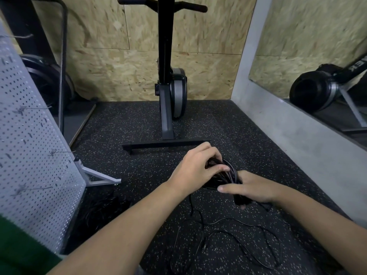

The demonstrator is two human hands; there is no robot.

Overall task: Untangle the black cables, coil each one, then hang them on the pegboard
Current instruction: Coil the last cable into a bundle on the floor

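Speckled floor (139, 126) lay beneath both hands. The left hand (195, 169) and right hand (252, 188) each gripped the cable bundle (231, 175) between them. A loose cable (248, 245) trailed nearer the person.

Ahead of you a black machine (165, 56) stands upright against the chipboard wall (119, 66). Its grey wheel housing (178, 90) sits low on the post, and its flat foot bar (164, 144) lies across the speckled black floor (123, 124). Handlebars (193, 5) stick out both ways at its top. To your right a grey wall (288, 135) runs along the floor with a mirror (317, 36) set in it; a dark wheel and a slanted frame show reflected there. At far left a bent black tube (63, 66) rises in front of another dark wheel (43, 76), both on a grey mat (79, 118).
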